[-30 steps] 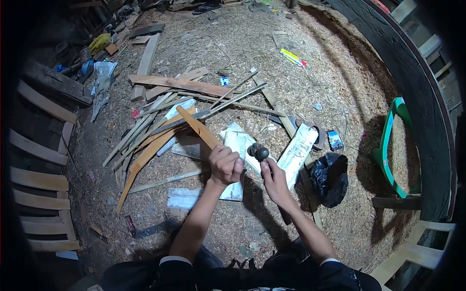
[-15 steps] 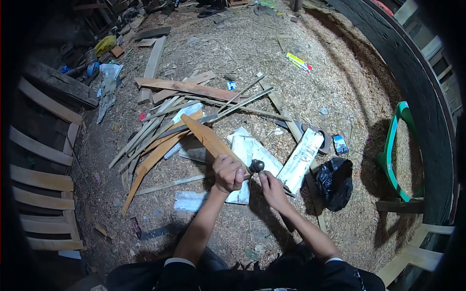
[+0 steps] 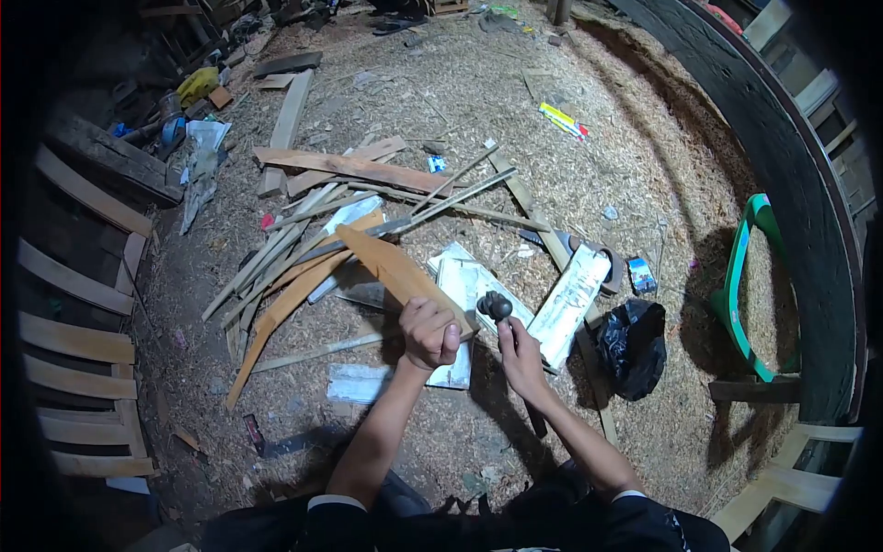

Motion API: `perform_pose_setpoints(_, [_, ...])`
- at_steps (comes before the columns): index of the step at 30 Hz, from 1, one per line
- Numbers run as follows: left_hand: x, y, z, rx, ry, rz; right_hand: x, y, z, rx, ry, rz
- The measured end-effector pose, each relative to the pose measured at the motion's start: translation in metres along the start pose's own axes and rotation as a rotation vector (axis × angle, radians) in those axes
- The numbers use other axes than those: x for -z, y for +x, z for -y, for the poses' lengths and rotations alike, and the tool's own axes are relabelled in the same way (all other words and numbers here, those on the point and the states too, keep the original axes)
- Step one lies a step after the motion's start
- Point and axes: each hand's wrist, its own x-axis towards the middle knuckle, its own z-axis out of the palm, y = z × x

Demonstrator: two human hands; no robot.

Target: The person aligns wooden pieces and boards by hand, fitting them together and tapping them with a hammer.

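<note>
1. Hammer point(image 3: 495, 305), presumably head-heavy, best held by its handle point(image 3: 536, 420), where the right hand point(image 3: 524, 362) is clamped.
2. Wooden slat point(image 3: 395, 268), seemingly stiff, light; left hand point(image 3: 428, 334) clenches its near end above the floor point(image 3: 497, 115).

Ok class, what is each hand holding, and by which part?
The left hand holds the board near its closer end; the right hand holds the hammer by the handle, near the head.

- Cool, whitish light, brightest on the floor point(image 3: 635, 175) toward upper right.
- Dark shadow left of the green frame point(image 3: 733, 285).
- Wide lens bows the dark beam point(image 3: 773, 120); corners black.
- Left hand point(image 3: 430, 333) and right hand point(image 3: 524, 363) fairly sharp; upper left murky.
</note>
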Motion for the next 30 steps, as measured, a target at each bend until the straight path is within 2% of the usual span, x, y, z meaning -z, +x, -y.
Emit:
perform_pose_setpoints(4, [0.004,-0.006,-0.005,0.020,0.030,0.012,0.000,0.002,-0.015,0.002,-0.008,0.046])
perform_pose_setpoints(6, [0.004,-0.003,-0.004,-0.031,0.040,0.037,-0.001,0.006,-0.023,0.074,-0.051,0.054])
perform_pose_setpoints(10, [0.011,-0.022,-0.004,0.043,0.127,0.032,-0.002,0.010,-0.023,0.049,0.076,-0.081])
perform_pose_setpoints(12, [0.012,-0.039,-0.018,0.089,0.298,0.093,0.003,0.012,-0.020,0.030,0.082,-0.125])
perform_pose_setpoints(14, [0.001,-0.082,-0.028,0.179,0.315,0.230,0.008,0.017,-0.031,0.059,0.097,-0.153])
perform_pose_setpoints(16, [-0.012,-0.127,-0.024,0.241,0.151,0.433,0.008,0.020,-0.045,0.053,0.127,-0.168])
perform_pose_setpoints(19, [-0.011,-0.131,-0.019,0.354,0.020,0.540,0.014,0.022,-0.059,0.052,0.121,-0.206])
perform_pose_setpoints(23, [-0.005,-0.087,-0.004,0.465,0.099,0.676,0.011,0.014,-0.065,0.048,0.041,-0.216])
perform_pose_setpoints(29, [-0.032,-0.038,0.035,0.444,0.090,0.691,-0.023,-0.005,-0.064,-0.049,0.071,-0.220])
perform_pose_setpoints(30, [-0.042,-0.040,0.045,0.440,0.087,0.686,-0.032,-0.004,-0.073,0.010,0.055,-0.239])
